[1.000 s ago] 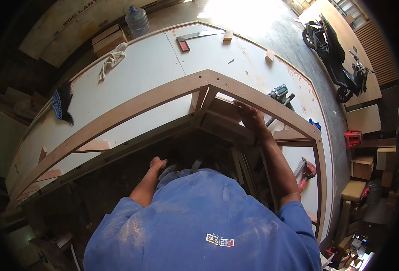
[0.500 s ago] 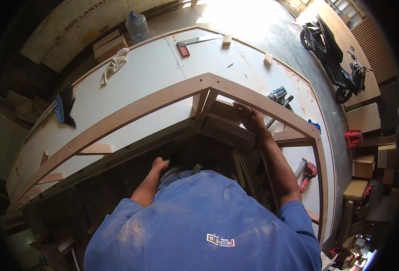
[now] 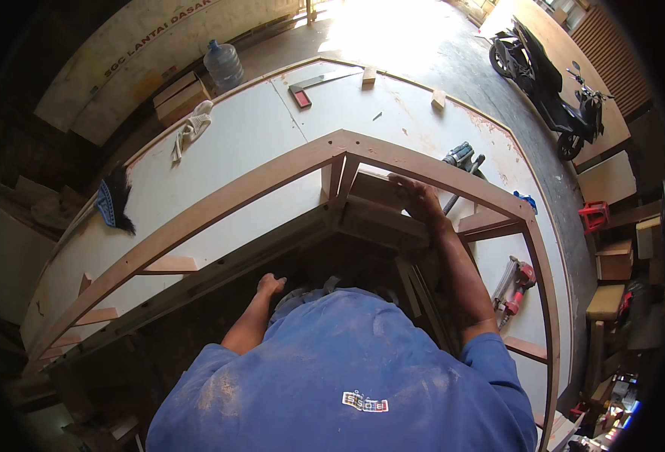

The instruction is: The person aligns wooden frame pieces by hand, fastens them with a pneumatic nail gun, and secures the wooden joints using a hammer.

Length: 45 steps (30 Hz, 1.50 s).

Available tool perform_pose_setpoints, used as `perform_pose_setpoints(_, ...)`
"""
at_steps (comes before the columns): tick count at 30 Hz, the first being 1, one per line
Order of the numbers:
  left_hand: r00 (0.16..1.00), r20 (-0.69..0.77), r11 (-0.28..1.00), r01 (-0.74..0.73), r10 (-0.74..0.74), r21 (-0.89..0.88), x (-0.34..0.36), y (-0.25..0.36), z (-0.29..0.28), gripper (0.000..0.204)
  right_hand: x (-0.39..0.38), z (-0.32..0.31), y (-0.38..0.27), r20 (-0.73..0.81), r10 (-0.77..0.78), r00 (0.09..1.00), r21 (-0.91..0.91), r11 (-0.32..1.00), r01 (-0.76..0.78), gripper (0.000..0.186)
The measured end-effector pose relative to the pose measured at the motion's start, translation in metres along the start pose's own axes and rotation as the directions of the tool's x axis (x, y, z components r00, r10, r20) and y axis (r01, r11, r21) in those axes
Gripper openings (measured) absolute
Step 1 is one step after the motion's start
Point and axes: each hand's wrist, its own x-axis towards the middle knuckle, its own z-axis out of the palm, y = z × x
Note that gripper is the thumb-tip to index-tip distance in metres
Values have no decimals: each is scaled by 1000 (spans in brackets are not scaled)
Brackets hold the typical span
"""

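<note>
A large wooden frame (image 3: 272, 177) with long angled rails stands on a white worktable (image 3: 249, 135). My right hand (image 3: 417, 200) reaches forward and grips a short wooden cross piece (image 3: 374, 188) just right of the frame's central joint, fingers over its top edge. My left hand (image 3: 270, 285) is lower and closer to me, by the dark lower rail (image 3: 219, 275); its fingers curl down out of sight. My blue shirt fills the bottom of the view.
On the table lie a nail gun (image 3: 515, 282), a power tool (image 3: 460, 157), a dark brush (image 3: 114, 203), a red-handled square (image 3: 302, 96), a rag (image 3: 189, 129) and small wood blocks (image 3: 438, 99). Beyond it stand a water jug (image 3: 223, 64) and a motorcycle (image 3: 551, 83).
The view has shifted slightly. Both hands stay where they were on the frame.
</note>
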Motion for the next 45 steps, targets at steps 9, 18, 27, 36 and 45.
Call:
perform_pose_setpoints(9,987,-16,984,-162,161,-68,-23,9,-21,54,-19,-34,36,-39,633,773,583,643,-497,38)
perform_pose_setpoints(18,809,-184,756,-588,559,-289,-136,165,-112,47,26,-5,99,-150,710,688,579,627,-521,51)
perform_pose_setpoints(27,324,-835,545,-837,445,-34,-226,264,-234,23,-63,11,176,-442,724,529,-263,459,-848,55)
perform_pose_setpoints(36,564,-510,735,-640,649,226,-168,350,-272,69,-88,50,275,-559,631,538,339,766,-546,35)
perform_pose_setpoints(45,660,-411,778,-535,629,330,-161,338,-280,76,-100,16,105,-168,923,346,882,297,-365,27)
